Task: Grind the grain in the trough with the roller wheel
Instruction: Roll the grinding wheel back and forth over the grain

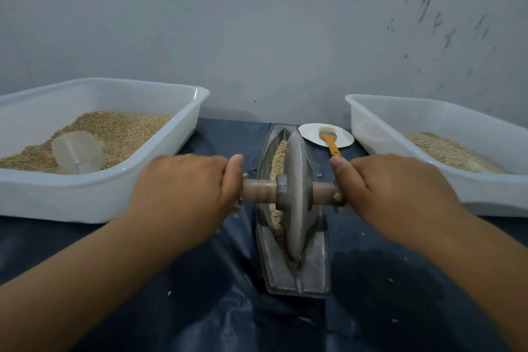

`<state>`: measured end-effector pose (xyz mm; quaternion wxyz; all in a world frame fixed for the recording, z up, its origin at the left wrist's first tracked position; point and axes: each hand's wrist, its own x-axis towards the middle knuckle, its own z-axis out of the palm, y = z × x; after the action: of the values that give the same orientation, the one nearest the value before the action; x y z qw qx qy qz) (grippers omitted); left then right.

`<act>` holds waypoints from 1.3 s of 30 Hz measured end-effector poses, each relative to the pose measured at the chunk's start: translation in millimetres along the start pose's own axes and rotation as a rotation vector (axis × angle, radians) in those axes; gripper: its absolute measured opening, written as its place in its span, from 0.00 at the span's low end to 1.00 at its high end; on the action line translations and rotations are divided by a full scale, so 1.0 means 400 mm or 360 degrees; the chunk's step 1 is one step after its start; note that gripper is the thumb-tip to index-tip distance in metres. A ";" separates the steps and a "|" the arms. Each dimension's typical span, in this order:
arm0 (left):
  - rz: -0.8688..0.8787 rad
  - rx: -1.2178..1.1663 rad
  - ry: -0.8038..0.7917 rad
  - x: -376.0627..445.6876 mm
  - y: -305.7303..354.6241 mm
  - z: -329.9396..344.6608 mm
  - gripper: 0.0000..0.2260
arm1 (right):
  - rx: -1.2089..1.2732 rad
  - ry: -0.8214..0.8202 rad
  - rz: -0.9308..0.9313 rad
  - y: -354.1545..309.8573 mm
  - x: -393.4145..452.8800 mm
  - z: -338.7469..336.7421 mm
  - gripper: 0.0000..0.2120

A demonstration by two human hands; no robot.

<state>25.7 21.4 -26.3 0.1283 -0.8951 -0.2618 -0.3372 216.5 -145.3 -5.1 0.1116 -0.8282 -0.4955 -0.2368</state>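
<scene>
Gripping wooden axle ends: left hand, right hand; roller wheel between them, upright in grain-filled trough.

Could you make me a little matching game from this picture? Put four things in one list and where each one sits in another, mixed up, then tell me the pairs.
Things:
1. scoop
2. brush
3. wheel
4. left hand

Places:
A. on the white plate
B. in the trough, on the grain
C. on the wooden handle
D. in the left tub

Pairs: 1-D, 2-A, 3-B, 4-C
</scene>
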 end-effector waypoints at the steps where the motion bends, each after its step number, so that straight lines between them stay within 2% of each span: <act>1: 0.0008 -0.0019 -0.0006 0.001 0.001 0.002 0.23 | 0.0013 -0.0020 0.0023 0.000 0.003 0.004 0.30; 6: 0.0033 0.0130 0.0006 0.059 0.004 0.073 0.24 | 0.0040 0.0085 0.0139 0.010 0.049 0.094 0.28; 14: 0.0062 0.0326 0.0093 0.264 -0.030 0.222 0.17 | 0.0108 0.0314 0.0226 0.062 0.223 0.224 0.27; 19: 0.0191 0.0535 -0.0054 0.290 -0.048 0.245 0.09 | 0.0035 0.0293 0.0215 0.065 0.265 0.222 0.28; 22: 0.0341 0.0608 -0.0264 0.226 -0.050 0.219 0.15 | -0.0031 0.0198 0.0127 0.050 0.214 0.188 0.26; 24: 0.0360 0.0557 -0.0367 0.175 -0.041 0.178 0.15 | -0.0060 0.0087 0.0090 0.039 0.161 0.145 0.27; 28: 0.0141 0.0157 -0.0464 0.077 -0.024 0.066 0.21 | -0.0035 -0.0173 0.0017 0.015 0.053 0.028 0.31; 30: -0.0009 -0.0009 -0.0401 0.039 -0.029 0.015 0.23 | 0.0012 -0.0279 0.0010 0.007 0.014 -0.028 0.33; 34: -0.0015 -0.0178 -0.0230 0.011 -0.028 -0.020 0.25 | 0.0063 -0.0416 0.0071 0.006 -0.004 -0.073 0.37; 37: -0.0045 -0.0108 -0.0240 0.036 -0.025 0.023 0.26 | 0.0042 -0.0397 0.0097 0.011 0.042 -0.022 0.33; 39: 0.0064 0.0142 -0.0276 0.072 -0.034 0.082 0.23 | 0.0053 -0.0313 0.0150 0.022 0.092 0.041 0.30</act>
<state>54.1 57.0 -30.3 0.1516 -0.9195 -0.2685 -0.2438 243.3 -114.3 -0.2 0.0872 -0.8679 -0.4683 -0.1407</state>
